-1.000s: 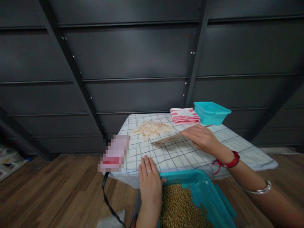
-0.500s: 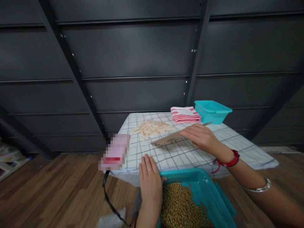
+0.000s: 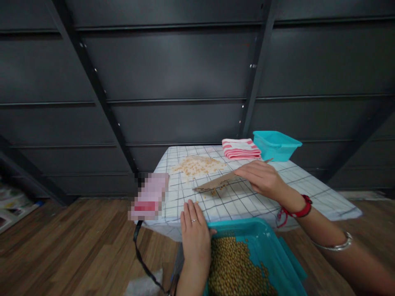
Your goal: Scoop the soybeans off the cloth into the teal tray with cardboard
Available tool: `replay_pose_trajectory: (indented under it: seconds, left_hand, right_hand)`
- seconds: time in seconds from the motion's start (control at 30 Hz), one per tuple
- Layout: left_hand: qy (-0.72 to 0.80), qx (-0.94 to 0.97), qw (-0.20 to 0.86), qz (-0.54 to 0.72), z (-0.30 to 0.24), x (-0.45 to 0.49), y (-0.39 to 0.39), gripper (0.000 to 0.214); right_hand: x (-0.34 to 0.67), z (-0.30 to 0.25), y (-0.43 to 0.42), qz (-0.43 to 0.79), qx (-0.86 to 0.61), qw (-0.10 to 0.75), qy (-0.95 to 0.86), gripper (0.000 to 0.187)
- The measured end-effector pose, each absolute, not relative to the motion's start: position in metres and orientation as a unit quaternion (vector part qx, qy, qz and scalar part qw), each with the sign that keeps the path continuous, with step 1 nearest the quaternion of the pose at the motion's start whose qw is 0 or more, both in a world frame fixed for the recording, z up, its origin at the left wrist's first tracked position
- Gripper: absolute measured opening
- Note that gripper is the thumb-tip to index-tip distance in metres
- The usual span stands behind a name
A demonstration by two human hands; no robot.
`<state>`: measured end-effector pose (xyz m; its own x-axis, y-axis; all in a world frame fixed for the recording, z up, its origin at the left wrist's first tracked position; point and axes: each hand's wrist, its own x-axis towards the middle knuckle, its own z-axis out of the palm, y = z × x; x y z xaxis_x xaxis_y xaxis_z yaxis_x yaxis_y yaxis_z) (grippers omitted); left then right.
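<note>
My right hand (image 3: 261, 176) grips a flat strip of brown cardboard (image 3: 217, 183), held on edge and slanting across the checked tablecloth (image 3: 179, 201). Several small tan beans (image 3: 214, 191) lie along its near side. Beyond it is a scattered pile of pale tan bits (image 3: 199, 165); its exact kind I cannot make out. My left hand (image 3: 196, 230) lies flat at the near table edge, fingers stretched out, its thumb by the rim of a teal tray (image 3: 262, 230). Inside that tray is a heap of round, greenish-brown beans (image 3: 234, 267).
A folded pink-and-white striped cloth (image 3: 240, 149) and a turquoise plastic basket (image 3: 276, 146) stand at the back right of the table. A blurred-out pink phone-like object (image 3: 149, 195) with a black strap (image 3: 138, 250) is at the left edge. Dark wall panels rise behind.
My right hand has drawn the cardboard slightly toward me, and more beans now show along its near side. My left hand has stayed in place.
</note>
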<state>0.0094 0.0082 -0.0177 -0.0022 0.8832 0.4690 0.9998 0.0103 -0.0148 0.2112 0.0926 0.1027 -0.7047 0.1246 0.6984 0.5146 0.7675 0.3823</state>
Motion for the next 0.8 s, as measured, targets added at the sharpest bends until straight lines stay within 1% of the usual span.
replay_pose_trajectory:
  seconds: [0.23, 0.5, 0.8]
  left_hand:
    - [-0.687, -0.686, 0.179, -0.157, -0.018, 0.008, 0.007, 0.061]
    - [-0.673, -0.696, 0.189, -0.162, -0.019, 0.008, 0.006, 0.073]
    - [-0.678, -0.689, 0.179, -0.184, -0.022, 0.006, 0.007, 0.063]
  right_hand:
    - [0.216, 0.101, 0.097, -0.3, -0.187, 0.342, -0.871, 0.037]
    - [0.218, 0.1, 0.098, -0.293, -0.201, 0.343, -0.87, 0.038]
    - [0.214, 0.095, 0.099, -0.255, -0.182, 0.353, -0.882, 0.038]
